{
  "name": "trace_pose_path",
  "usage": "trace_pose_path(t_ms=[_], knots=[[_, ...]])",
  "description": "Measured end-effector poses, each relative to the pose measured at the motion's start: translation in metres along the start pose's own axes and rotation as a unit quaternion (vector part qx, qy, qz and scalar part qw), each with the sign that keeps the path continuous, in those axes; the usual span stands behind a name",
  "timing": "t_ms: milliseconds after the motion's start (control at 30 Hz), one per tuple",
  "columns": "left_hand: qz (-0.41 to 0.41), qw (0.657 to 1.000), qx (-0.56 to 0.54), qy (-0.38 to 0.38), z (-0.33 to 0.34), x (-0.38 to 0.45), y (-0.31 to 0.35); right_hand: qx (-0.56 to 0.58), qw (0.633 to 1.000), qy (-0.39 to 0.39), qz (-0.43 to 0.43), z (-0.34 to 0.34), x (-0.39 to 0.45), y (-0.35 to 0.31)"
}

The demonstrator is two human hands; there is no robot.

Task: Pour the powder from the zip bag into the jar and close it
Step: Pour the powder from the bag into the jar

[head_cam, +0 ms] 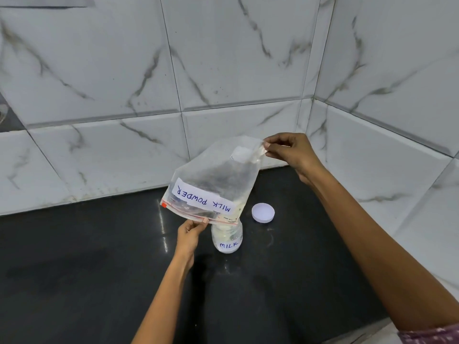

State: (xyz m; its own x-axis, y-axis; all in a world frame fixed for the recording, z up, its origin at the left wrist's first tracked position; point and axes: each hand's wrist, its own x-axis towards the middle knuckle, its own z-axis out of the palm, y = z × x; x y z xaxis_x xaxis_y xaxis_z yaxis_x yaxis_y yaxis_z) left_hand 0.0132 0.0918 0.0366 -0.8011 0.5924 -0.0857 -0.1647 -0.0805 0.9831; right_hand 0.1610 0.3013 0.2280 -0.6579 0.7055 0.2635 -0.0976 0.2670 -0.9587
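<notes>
Marble-tiled corner (236,58) walls glossy black counter (74,269) (lid (263,212) lying loose).

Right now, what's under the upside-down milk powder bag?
A clear jar labelled MILK stands under the zip bag, with pale powder inside. The bag's zip edge covers the jar's mouth, so the opening can't be seen. The white lid lies beside it.

Glossy black stone countertop (99,281), white grey-veined marble-look wall tiles (111,58) behind and at right, meeting in the far-right corner
</notes>
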Motion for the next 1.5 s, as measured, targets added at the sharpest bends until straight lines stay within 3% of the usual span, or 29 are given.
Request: trace_pose_path(t_ms=[267, 467, 733, 867, 1333, 1500], knots=[[-0.008, 1.0, -0.024, -0.004, -0.001, -0.001, 0.0, -0.016, 0.999, 0.036, -0.028, -0.006, 0.002, -0.007], [0.0, 0.999, -0.032, -0.005, -0.001, 0.0, -0.003, 0.05, 0.998, 0.037, -0.021, -0.005, 0.002, -0.005], [0.005, 0.999, -0.04, -0.011, 0.001, 0.001, -0.005, 0.141, 0.979, -0.003, 0.147, 0.01, -0.015, 0.04], [0.009, 0.999, -0.042, -0.018, 0.0, 0.001, -0.005, 0.175, 0.976, 0.026, 0.127, 0.012, -0.02, 0.046], [0.008, 0.999, -0.051, -0.015, -0.003, 0.002, -0.009, 0.103, 0.989, 0.086, 0.059, 0.015, -0.021, 0.038], [0.015, 0.998, -0.052, -0.018, -0.002, -0.001, -0.009, 0.109, 0.99, 0.071, 0.06, 0.016, -0.017, 0.031]])
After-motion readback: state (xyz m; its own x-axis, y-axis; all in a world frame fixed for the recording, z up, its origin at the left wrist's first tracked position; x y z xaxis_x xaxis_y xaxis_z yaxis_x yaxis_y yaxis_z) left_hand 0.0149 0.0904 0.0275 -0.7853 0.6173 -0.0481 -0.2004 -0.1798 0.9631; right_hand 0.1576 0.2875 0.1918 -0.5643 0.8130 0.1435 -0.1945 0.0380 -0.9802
